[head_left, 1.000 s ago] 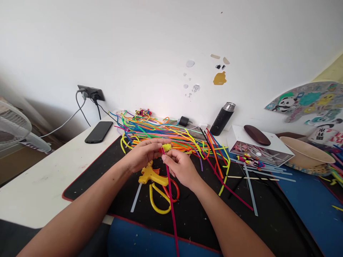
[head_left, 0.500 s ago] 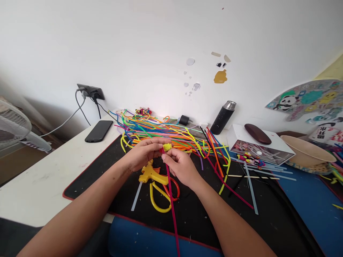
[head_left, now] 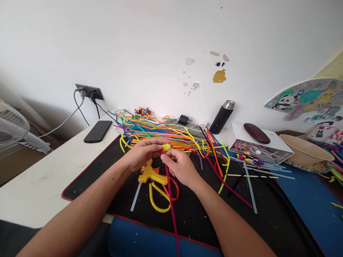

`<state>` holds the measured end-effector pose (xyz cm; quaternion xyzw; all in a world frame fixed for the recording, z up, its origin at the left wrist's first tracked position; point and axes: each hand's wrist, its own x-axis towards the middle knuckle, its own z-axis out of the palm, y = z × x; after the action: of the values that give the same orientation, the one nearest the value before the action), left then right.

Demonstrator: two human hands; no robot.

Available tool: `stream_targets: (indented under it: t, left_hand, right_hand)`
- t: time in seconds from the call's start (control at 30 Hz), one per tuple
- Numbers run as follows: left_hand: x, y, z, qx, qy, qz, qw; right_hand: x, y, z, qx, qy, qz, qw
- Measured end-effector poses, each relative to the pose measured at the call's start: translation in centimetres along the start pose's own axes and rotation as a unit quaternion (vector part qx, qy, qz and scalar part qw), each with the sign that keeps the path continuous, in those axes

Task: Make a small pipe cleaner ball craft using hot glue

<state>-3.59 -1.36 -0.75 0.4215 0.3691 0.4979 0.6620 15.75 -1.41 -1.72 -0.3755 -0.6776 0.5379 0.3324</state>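
Observation:
Both hands meet above the black mat [head_left: 88, 178]. My left hand [head_left: 143, 153] is closed around a small yellow coil of pipe cleaner [head_left: 166, 147] at the top of a long magenta pipe cleaner [head_left: 171, 203]. My right hand [head_left: 180, 166] pinches the magenta stem just below the coil. The stem runs down toward me, off the bottom edge. Under the hands lie a yellow glue gun [head_left: 150, 174] and yellow-and-red scissors [head_left: 160, 194].
A big heap of coloured pipe cleaners [head_left: 166, 134] lies behind the hands. Clear glue sticks [head_left: 250, 189] lie to the right. A phone [head_left: 98, 131], a black flask [head_left: 222, 117], a white box [head_left: 257, 144], a shallow bowl [head_left: 305, 151] and a fan [head_left: 13, 128] ring the table.
The hands stay in the same place with small finger movements at the yellow coil. The view has shifted slightly.

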Motion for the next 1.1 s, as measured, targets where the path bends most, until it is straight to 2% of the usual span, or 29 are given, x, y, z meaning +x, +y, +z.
stream_targets:
  t: [0.67, 1.1]
  left_hand:
    - [0.03, -0.07, 0.09, 0.003, 0.008, -0.002, 1.0]
    - [0.09, -0.03, 0.25, -0.041, 0.013, 0.01, 0.999]
  right_hand:
    - [-0.06, 0.23, 0.12, 0.002, -0.003, -0.007, 1.0]
    - [0.06, -0.16, 0.02, 0.002, 0.014, 0.003, 1.0]
